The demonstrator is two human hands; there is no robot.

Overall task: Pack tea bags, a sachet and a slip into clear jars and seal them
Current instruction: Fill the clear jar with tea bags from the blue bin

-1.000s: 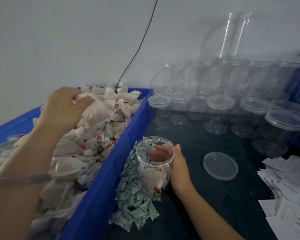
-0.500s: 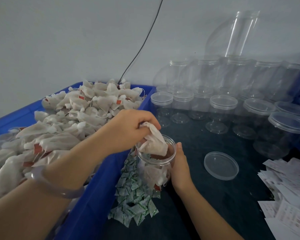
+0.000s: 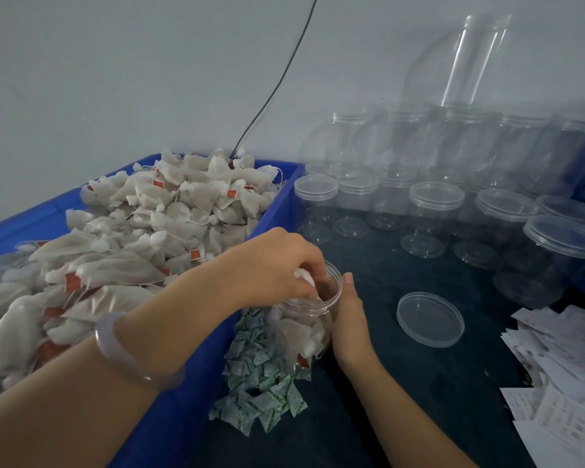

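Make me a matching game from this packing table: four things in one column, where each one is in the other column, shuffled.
Things:
1. tea bag pile
2. sachets
3. loose lid
4. open jar

Places:
A. gripped by the right hand
B. heaped in the blue crate
C. flat on the dark table, right of that hand
D. strewn on the table right beside the crate

Pairs: 1-B, 2-D, 3-C, 4-A.

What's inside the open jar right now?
Tea bags fill the lower part of the open jar; the left hand pinches another at its mouth. Any sachet or slip underneath would be covered.
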